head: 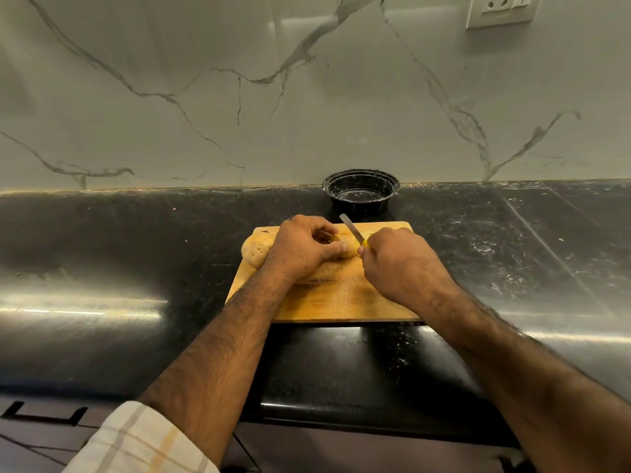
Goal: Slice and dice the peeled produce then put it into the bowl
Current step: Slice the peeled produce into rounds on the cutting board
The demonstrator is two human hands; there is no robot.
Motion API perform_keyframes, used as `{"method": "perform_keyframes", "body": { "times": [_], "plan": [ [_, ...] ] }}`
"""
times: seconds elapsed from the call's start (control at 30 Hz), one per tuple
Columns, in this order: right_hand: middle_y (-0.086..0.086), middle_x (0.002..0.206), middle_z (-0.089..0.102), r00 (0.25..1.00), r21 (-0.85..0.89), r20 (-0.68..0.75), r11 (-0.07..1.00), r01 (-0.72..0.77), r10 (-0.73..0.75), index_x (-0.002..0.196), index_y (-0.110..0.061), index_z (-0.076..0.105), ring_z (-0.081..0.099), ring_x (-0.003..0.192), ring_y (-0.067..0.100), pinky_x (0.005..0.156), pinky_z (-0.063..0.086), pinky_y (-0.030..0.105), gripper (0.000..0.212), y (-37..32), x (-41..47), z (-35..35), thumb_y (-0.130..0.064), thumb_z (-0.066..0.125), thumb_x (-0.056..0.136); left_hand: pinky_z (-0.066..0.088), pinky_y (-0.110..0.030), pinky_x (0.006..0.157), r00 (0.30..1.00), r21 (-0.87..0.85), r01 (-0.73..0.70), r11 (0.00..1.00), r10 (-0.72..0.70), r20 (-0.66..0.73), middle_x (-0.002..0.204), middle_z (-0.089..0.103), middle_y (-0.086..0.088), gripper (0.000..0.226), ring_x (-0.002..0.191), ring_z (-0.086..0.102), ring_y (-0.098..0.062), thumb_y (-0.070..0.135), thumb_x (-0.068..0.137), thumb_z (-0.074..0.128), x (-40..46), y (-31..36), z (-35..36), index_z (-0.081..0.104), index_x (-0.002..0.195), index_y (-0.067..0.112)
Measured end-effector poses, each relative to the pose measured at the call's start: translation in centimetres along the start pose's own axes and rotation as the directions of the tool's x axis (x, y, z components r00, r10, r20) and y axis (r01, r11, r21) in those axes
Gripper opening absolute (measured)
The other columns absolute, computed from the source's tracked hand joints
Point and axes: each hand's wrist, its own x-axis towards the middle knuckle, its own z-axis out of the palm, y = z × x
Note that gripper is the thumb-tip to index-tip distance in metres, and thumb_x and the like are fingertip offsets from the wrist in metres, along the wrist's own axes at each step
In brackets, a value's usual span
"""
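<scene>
- The left hand (304,245) sat at the centre of the frame on the wooden cutting board (341,302), its fingers curled over a piece of peeled produce (345,252) and its thumb tip pressed against the near side.
- The right hand (397,257), just to the right of centre, clenched the yellow handle of a knife (353,230); the blade angled up and to the left, its tip pointing towards the bowl.
- A second peeled piece (256,249), pale and pitted, lay at the board's left edge, partly overhanging the dark counter (102,233).
- The black bowl (361,191) stood just above the board in the picture, against the marble wall, with no produce in it, so dicing looked barely begun.
- Risk, as I judged it: the thumb and fingertips lay very close to the blade's path, so a slip on the rounded, possibly wet piece could nick them.
- The held piece was largely hidden under the hand, so whether it rested on a flat face could not be told; if not, it might roll under pressure.
- The piece at the board's edge might tip onto the counter if the board was jolted.
</scene>
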Motion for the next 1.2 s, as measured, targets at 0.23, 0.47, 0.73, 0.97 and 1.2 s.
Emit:
{"method": "perform_keyframes", "body": {
  "times": [0.23, 0.47, 0.73, 0.97, 1.2],
  "plan": [
    [0.0, 0.094, 0.06, 0.998, 0.003, 0.051, 1.0, -0.021, 0.021, 0.112, -0.019, 0.065, 0.061, 0.089, 0.022, 0.08, 0.059, 0.04, 0.023, -0.5, 0.4, 0.5, -0.036, 0.051, 0.105, 0.063, -0.031, 0.087, 1.0, -0.005, -0.012, 1.0, 0.012, -0.007, 0.105, 0.076, 0.008, 0.036, 0.096, 0.07, -0.004, 0.041, 0.081, 0.089, 0.1, -0.3, 0.0, 0.078, 0.112, 0.027],
    [-0.004, 0.081, 0.051, 0.999, -0.044, 0.039, 0.999, 0.01, -0.008, 0.094, -0.023, 0.053, 0.058, 0.085, 0.02, 0.073, 0.052, 0.036, 0.011, -1.9, 1.4, 0.1, -0.028, 0.056, 0.102, 0.063, -0.031, 0.09, 0.999, -0.016, -0.035, 0.999, 0.035, -0.007, 0.106, 0.077, 0.01, 0.034, 0.097, 0.071, -0.003, 0.038, 0.082, 0.089, -0.1, -0.3, -0.1, 0.08, 0.112, 0.024],
    [0.004, 0.1, 0.058, 0.993, -0.105, 0.115, 0.994, 0.033, -0.021, 0.11, -0.02, 0.061, 0.051, 0.089, 0.023, 0.08, 0.048, 0.038, 0.019, -0.8, -0.8, 0.2, -0.035, 0.05, 0.106, 0.062, -0.029, 0.087, 0.999, -0.019, -0.009, 1.0, 0.008, -0.041, 0.104, 0.077, 0.009, 0.032, 0.095, 0.07, -0.005, 0.041, 0.081, 0.089, -0.1, -0.1, 0.1, 0.08, 0.108, 0.026],
    [0.007, 0.112, 0.064, 0.986, -0.23, 0.147, 0.966, 0.116, -0.084, 0.122, -0.018, 0.064, 0.06, 0.098, 0.027, 0.078, 0.045, 0.037, 0.023, -2.6, -0.2, -0.2, -0.023, 0.054, 0.103, 0.062, -0.031, 0.09, 0.999, 0.006, -0.01, 1.0, 0.011, -0.049, 0.106, 0.077, 0.01, 0.032, 0.097, 0.07, -0.004, 0.039, 0.082, 0.089, -0.2, -0.2, 0.1, 0.08, 0.109, 0.025],
    [-0.005, 0.094, 0.052, 0.957, -0.327, 0.27, 0.925, 0.192, -0.103, 0.118, -0.024, 0.062, 0.049, 0.09, 0.017, 0.089, 0.047, 0.041, 0.018, -1.2, -2.4, -0.8, -0.027, 0.05, 0.105, 0.06, -0.03, 0.09, 1.0, -0.02, 0.018, 1.0, -0.019, -0.009, 0.111, 0.075, 0.01, 0.039, 0.1, 0.068, -0.004, 0.043, 0.081, 0.089, 0.0, -0.3, 0.2, 0.078, 0.115, 0.027]
  ]
}}
